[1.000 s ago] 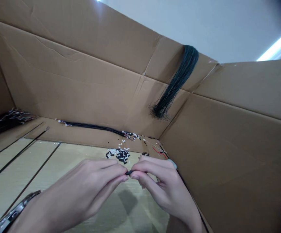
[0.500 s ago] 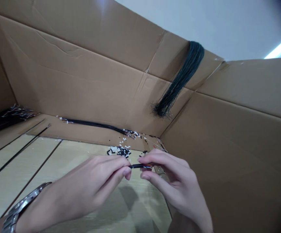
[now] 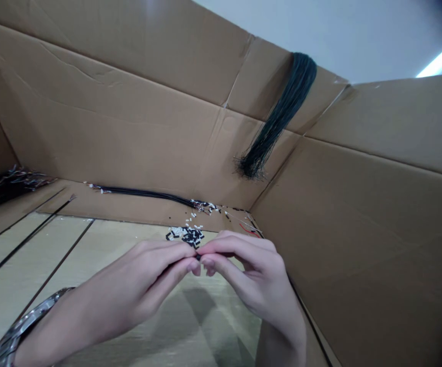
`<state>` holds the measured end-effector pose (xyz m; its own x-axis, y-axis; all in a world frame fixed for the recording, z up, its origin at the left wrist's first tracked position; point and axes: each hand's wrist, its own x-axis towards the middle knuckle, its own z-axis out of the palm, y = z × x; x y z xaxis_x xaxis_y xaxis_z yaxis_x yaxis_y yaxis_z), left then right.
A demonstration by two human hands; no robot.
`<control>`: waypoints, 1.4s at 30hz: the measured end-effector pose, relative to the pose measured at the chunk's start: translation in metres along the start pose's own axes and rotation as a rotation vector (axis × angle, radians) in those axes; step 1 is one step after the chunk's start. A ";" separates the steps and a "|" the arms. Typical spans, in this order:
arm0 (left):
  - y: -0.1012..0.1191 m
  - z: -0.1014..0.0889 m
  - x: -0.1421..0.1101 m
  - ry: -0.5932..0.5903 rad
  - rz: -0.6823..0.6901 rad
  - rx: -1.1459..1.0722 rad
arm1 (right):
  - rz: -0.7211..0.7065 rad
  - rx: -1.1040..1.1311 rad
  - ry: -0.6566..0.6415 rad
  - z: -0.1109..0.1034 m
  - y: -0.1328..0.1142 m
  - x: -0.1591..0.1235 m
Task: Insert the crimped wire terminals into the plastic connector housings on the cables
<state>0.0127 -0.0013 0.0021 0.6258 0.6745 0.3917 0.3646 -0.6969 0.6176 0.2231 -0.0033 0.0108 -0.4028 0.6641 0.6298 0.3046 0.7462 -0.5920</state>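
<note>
My left hand [image 3: 144,278] and my right hand [image 3: 243,275] meet fingertip to fingertip above the wooden table [image 3: 91,265]. Both are pinched on a small black piece [image 3: 197,256], of which only a tip shows between the thumbs and forefingers. A metal watch [image 3: 22,326] sits on my left wrist. Just beyond the fingers lies a small pile of black and white connector pieces [image 3: 185,234].
Cardboard walls [image 3: 358,229] enclose the table at the back and right. A bundle of dark wires [image 3: 278,120] hangs over the back wall. A black wire harness [image 3: 148,194] lies along the wall's foot. More wires [image 3: 18,177] lie at far left. Thin red wires [image 3: 249,228] lie in the corner.
Half a second ago my hands were slightly apart with a short black wire piece showing between them. Now the fingertips have closed together and nearly hide it.
</note>
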 end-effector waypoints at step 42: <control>-0.002 0.017 0.009 -0.284 -0.207 -0.142 | 0.067 -0.159 0.243 -0.045 0.009 -0.008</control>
<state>0.0301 0.0020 -0.0071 0.7225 0.6891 0.0558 0.4170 -0.4987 0.7599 0.2684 -0.0001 0.0230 -0.1647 0.6894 0.7054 0.4626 0.6856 -0.5621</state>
